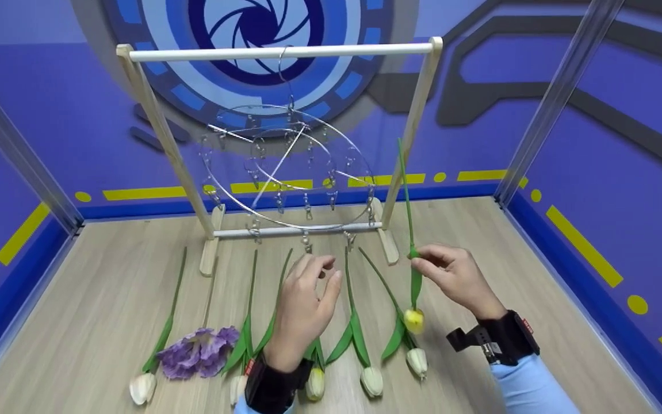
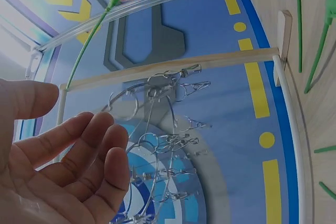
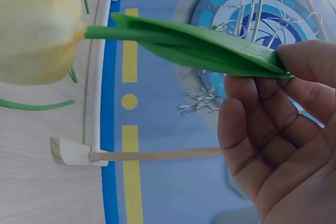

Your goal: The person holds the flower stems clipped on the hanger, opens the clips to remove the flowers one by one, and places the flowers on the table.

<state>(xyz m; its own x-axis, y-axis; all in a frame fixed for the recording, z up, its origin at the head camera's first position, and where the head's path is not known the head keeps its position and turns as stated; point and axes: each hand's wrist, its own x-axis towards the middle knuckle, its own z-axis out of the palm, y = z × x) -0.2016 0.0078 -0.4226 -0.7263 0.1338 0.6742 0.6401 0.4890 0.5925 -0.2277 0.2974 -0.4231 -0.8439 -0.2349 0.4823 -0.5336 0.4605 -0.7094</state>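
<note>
My right hand (image 1: 454, 279) pinches a yellow artificial tulip (image 1: 414, 321) by its leaf and stem, with the bloom hanging down and the bare stem pointing up. In the right wrist view the thumb and fingers meet at the tip of the green leaf (image 3: 199, 51). My left hand (image 1: 307, 307) hovers with loosely bent fingers below the round metal clip hanger (image 1: 284, 221) and holds nothing. That hanger, with several small clips (image 2: 194, 124) dangling from it, hangs by its hook from the white top bar (image 1: 204, 55) of a wooden stand.
Several tulips, such as a white one (image 1: 143, 388) and a pale one (image 1: 371, 382), lie in a row on the wooden table (image 1: 100, 299). Among them is a purple ruffled flower (image 1: 198, 353). Blue-purple panels (image 1: 641, 172) wall in the table's back and sides.
</note>
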